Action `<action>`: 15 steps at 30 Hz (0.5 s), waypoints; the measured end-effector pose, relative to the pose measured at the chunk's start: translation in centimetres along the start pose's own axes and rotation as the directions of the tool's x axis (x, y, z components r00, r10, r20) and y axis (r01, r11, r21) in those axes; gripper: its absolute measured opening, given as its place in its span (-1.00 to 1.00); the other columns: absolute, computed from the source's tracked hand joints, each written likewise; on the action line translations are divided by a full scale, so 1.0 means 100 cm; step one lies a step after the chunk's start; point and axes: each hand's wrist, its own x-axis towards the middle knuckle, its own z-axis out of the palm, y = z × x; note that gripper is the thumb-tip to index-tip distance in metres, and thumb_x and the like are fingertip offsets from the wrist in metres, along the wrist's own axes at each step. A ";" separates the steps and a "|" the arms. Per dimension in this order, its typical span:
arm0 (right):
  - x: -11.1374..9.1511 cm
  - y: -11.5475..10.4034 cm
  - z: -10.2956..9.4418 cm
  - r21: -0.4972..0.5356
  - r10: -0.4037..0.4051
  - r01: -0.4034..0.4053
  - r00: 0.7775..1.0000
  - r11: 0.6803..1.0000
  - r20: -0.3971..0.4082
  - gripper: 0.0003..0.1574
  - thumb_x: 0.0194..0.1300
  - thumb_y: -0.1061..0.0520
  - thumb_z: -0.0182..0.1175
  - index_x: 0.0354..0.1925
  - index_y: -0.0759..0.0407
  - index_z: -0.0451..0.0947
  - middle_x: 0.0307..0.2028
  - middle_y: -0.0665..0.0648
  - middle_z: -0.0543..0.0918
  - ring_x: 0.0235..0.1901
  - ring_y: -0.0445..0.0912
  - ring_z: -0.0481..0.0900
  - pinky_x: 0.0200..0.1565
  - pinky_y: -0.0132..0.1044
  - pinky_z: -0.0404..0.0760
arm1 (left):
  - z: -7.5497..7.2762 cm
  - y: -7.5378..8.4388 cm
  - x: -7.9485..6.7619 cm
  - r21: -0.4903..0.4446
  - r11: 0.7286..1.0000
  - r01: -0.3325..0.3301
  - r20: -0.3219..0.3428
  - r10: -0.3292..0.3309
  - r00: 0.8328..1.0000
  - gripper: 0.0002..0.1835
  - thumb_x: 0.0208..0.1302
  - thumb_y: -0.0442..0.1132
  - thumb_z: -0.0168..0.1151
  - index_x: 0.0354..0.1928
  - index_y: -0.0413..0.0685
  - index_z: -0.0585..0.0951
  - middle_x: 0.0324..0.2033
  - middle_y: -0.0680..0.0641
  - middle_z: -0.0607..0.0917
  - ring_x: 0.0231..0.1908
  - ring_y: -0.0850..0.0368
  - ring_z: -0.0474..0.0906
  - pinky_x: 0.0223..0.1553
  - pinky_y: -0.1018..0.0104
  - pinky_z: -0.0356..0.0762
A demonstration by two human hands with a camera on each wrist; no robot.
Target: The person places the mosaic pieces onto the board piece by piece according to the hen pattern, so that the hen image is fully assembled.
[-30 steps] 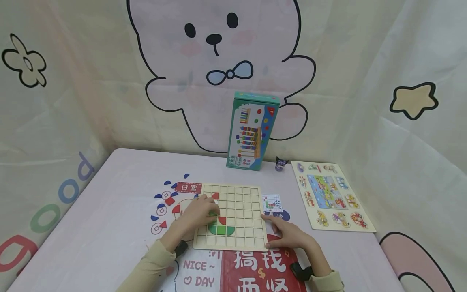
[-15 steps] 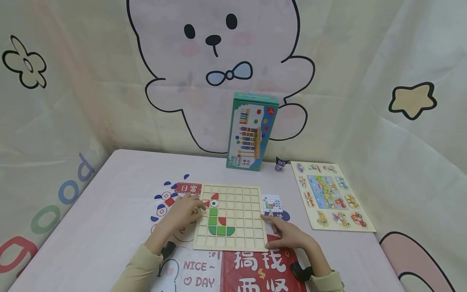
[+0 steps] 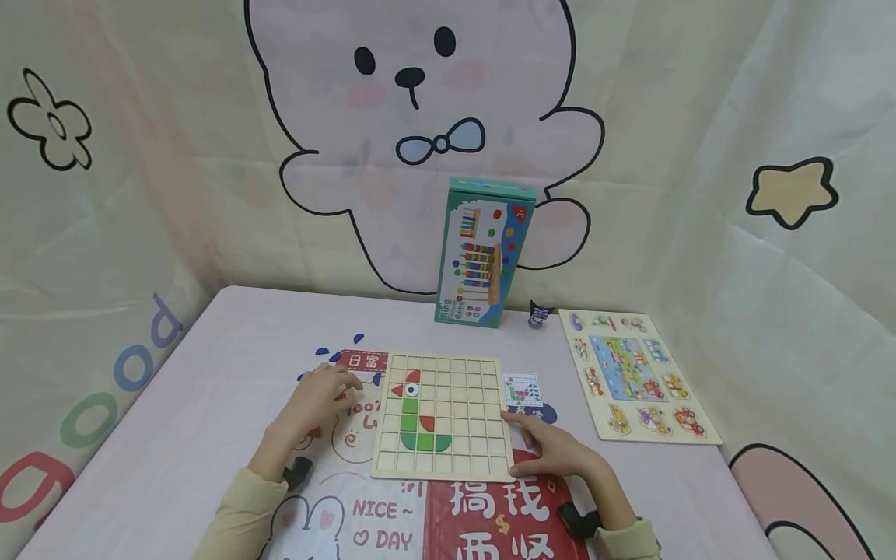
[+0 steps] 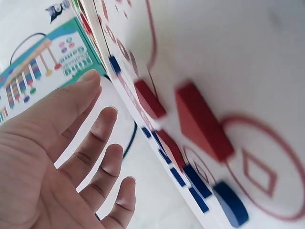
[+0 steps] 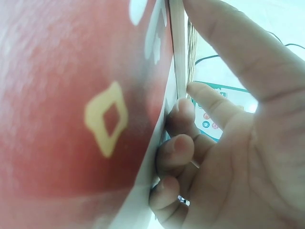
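Observation:
The wooden grid board (image 3: 476,420) lies flat on the table. In its left part, green pieces (image 3: 425,442), red pieces and a white eye piece (image 3: 411,390) form a bird-like figure. Left of the board is my left hand (image 3: 318,400), holding nothing, its fingers loosely bent over loose pieces. The left wrist view shows red blocks (image 4: 205,121) and blue rounded blocks (image 4: 231,205) beside that hand. My right hand (image 3: 553,447) touches the board's right edge, index finger and thumb spread along it. The right wrist view shows its other fingers bent beside the board edge (image 5: 178,52).
A small picture card (image 3: 522,389) lies right of the board. Further right is a picture puzzle board (image 3: 623,373). A tall game box (image 3: 483,253) and a small dark figurine (image 3: 539,314) stand at the back. Blue pieces (image 3: 358,338) lie behind the left hand.
My left hand has drawn back leftward off the board to the loose pieces. The eye piece and a red triangle now show at the figure's head. The right hand stays at the edge.

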 end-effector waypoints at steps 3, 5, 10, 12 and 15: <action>0.000 0.000 0.000 -0.003 -0.001 0.001 1.000 1.000 0.002 0.08 -0.07 -0.22 0.38 0.36 -0.05 0.16 -0.37 0.04 0.33 -0.38 -0.15 0.32 -0.44 -0.32 0.31 | -0.003 -0.006 -0.001 -0.005 1.000 0.028 -0.004 -0.028 1.000 -0.84 0.07 -0.19 0.35 -0.26 0.05 0.67 -0.16 -0.05 0.65 -0.16 -0.03 0.45 -0.08 -0.15 0.32; 0.000 0.000 0.000 -0.002 0.001 -0.001 1.000 1.000 0.004 0.08 -0.07 -0.22 0.38 0.36 -0.05 0.16 -0.37 0.04 0.33 -0.37 -0.15 0.32 -0.43 -0.31 0.31 | -0.005 -0.011 -0.001 -0.022 0.998 0.064 0.001 -0.064 0.998 -0.82 0.08 -0.17 0.35 -0.24 0.05 0.67 -0.15 -0.05 0.64 -0.14 -0.01 0.43 -0.04 -0.15 0.30; 0.000 -0.002 -0.001 0.011 0.007 -0.007 1.000 1.000 0.007 0.08 -0.07 -0.21 0.38 0.36 -0.04 0.16 -0.36 0.05 0.33 -0.34 -0.13 0.32 -0.42 -0.27 0.31 | -0.006 -0.024 0.001 -0.009 0.996 0.091 0.014 -0.091 0.996 -0.79 0.05 -0.17 0.37 -0.22 0.04 0.67 -0.19 -0.05 0.64 -0.11 -0.05 0.42 -0.04 -0.15 0.30; 0.000 -0.002 -0.001 0.014 0.006 -0.007 1.000 1.000 0.007 0.08 -0.07 -0.21 0.38 0.36 -0.04 0.16 -0.36 0.05 0.33 -0.33 -0.12 0.33 -0.41 -0.27 0.31 | -0.007 -0.028 0.002 0.007 0.996 0.089 0.018 -0.089 0.996 -0.77 0.02 -0.18 0.39 -0.22 0.02 0.68 -0.19 -0.06 0.64 -0.10 -0.07 0.43 -0.07 -0.15 0.32; -0.001 -0.003 -0.001 0.015 0.006 -0.006 1.000 1.000 0.007 0.08 -0.06 -0.20 0.38 0.36 -0.04 0.16 -0.36 0.06 0.33 -0.34 -0.12 0.32 -0.41 -0.26 0.31 | -0.008 -0.033 0.003 0.024 0.996 0.087 0.022 -0.087 0.996 -0.77 0.00 -0.19 0.39 -0.23 0.00 0.68 -0.20 -0.08 0.64 -0.12 -0.08 0.43 -0.11 -0.13 0.32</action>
